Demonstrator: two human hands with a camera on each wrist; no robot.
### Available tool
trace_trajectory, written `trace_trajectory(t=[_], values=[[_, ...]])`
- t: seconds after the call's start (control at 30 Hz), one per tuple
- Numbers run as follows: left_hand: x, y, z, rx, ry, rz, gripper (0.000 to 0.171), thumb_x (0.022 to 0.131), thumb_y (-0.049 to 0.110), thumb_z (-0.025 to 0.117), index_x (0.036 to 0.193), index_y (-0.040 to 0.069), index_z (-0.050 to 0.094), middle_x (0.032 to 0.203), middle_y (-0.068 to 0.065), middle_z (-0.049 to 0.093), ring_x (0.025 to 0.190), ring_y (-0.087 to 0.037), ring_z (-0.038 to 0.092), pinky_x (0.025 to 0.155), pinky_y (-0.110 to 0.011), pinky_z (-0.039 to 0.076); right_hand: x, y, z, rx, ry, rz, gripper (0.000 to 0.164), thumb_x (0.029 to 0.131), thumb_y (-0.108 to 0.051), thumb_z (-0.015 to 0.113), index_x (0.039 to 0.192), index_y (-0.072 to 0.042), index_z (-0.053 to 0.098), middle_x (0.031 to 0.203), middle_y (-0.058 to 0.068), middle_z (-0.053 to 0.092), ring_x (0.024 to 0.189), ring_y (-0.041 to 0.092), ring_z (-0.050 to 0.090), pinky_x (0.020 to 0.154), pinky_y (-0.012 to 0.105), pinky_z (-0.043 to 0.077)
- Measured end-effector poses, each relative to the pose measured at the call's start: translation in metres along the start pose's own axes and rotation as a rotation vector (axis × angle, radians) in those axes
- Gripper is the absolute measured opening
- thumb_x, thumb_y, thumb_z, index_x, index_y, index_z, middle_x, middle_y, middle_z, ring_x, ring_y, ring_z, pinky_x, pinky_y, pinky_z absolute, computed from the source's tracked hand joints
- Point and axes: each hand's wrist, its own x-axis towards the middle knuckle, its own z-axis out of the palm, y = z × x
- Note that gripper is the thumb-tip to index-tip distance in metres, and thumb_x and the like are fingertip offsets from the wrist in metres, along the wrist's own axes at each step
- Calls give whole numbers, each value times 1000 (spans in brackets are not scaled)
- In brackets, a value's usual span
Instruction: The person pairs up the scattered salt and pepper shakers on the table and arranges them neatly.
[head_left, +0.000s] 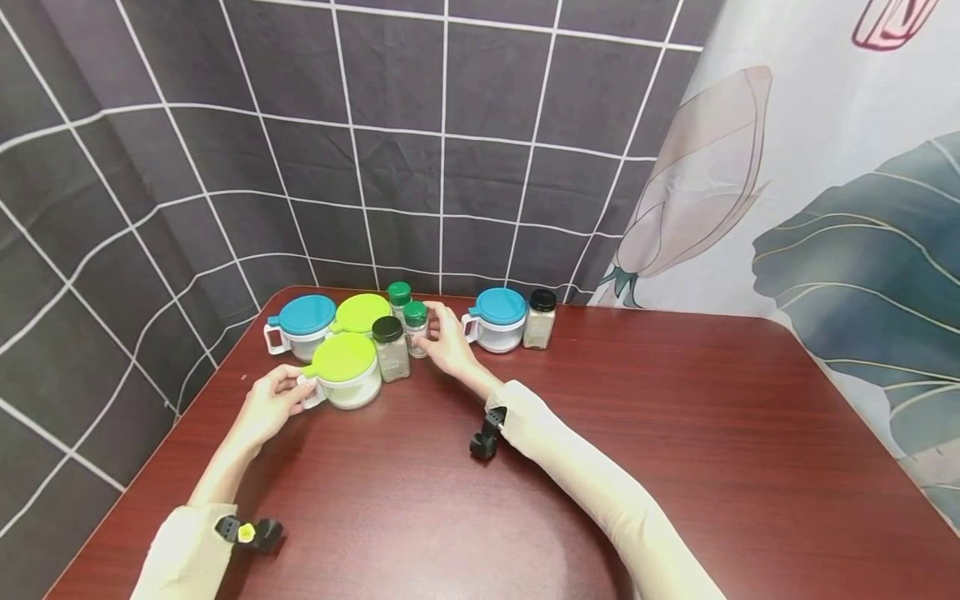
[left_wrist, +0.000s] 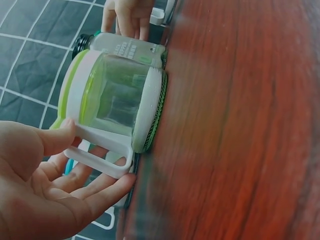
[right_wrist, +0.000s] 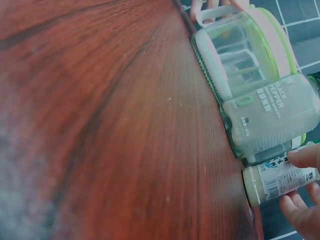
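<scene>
The left hand (head_left: 270, 404) pinches the handle (left_wrist: 95, 161) of the front lime-lidded jar (head_left: 345, 383) — upright on the bench (head_left: 412, 500). The right hand (head_left: 450, 345) curls its fingers (right_wrist: 300, 217) about a green-capped shaker (head_left: 417, 335) — just beside the black-capped pepper bottle (head_left: 393, 360).

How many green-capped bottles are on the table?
2: the front bottle at the right hand, and the rear bottle behind it to the left, partly hidden.

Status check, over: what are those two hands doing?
Left hand pinching handle of front lime-lidded jar. Right hand holding front green-capped bottle. Black-capped bottle standing between them.
</scene>
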Motion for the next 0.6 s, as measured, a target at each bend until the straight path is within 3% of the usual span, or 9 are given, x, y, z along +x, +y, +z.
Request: trace_trajectory(t=[0.6], values=[[-1,-4,-7,-5,-33,12,34,98,17,53,119,-9,49,109,-16,63,84,14,54,76,-15,53,-8,1,-5,-48,4,-1,55,82,3,70,131,2,46,118,24,54,103,34,62,90,35,55]])
